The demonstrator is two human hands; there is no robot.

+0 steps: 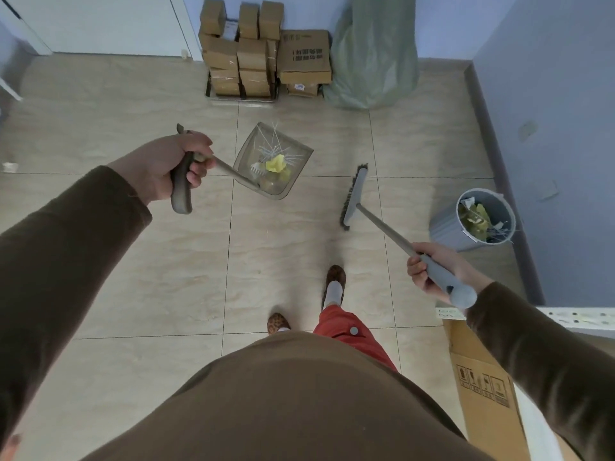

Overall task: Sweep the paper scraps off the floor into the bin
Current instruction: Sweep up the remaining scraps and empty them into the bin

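Tip the dustpan early on the way to the bin by the right wall and its paper scraps could spill onto the floor, since your left hand is closed on its handle and your right hand is wrapped round the broom.

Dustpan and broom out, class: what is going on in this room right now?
A person is clearing up. The left hand holds the dustpan, loaded with yellow and white paper scraps. The right hand holds the broom. The bin, by the right wall, already has scraps in it.
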